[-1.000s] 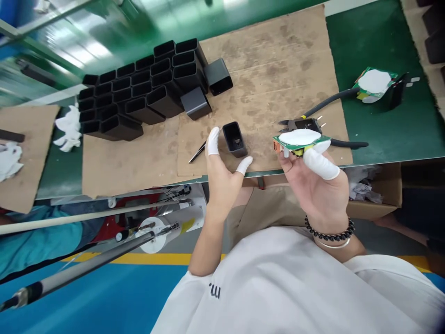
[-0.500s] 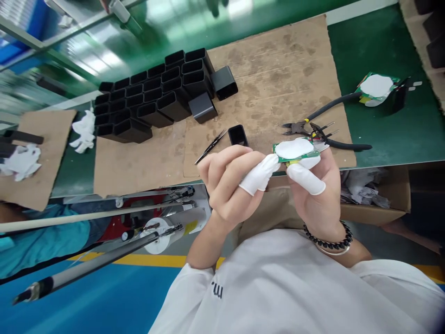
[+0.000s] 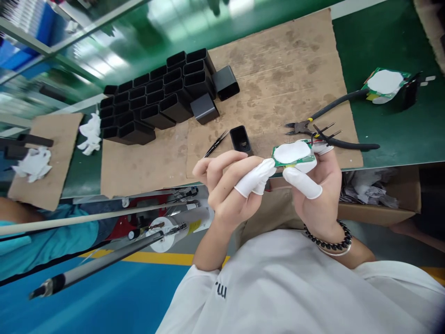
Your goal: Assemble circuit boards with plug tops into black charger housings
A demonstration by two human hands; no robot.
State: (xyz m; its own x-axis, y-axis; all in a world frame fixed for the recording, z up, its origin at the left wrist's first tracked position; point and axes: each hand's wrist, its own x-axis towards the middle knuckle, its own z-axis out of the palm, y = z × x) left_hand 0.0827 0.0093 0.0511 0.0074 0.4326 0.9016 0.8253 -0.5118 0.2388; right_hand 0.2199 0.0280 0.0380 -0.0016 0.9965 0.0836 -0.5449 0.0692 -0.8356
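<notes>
Between my hands is a small green circuit board (image 3: 294, 154), with a white oval pad on its upper face. White finger cots cover the thumb and index finger of my left hand (image 3: 233, 184), which pinch the board's left edge. My right hand (image 3: 317, 188), also in white finger cots, grips the right part of the board from below. Thin wires leave its right end. Just beyond it lie cutting pliers (image 3: 299, 128) with black handles. A black open housing (image 3: 240, 139) and dark tweezers (image 3: 216, 143) lie on the cardboard (image 3: 274, 69) past my left hand.
Black rectangular housings (image 3: 153, 95) stand in a block at the back left. Another board with a white pad (image 3: 385, 82) lies at the right. White gloves (image 3: 91, 134) lie at the left. Below the table edge is a carton (image 3: 385, 215); a person's teal sleeve (image 3: 52, 241) shows lower left.
The board has tilted a little, so more of its upper face shows. My hands stay on it and have shifted slightly. The whole view has moved a little.
</notes>
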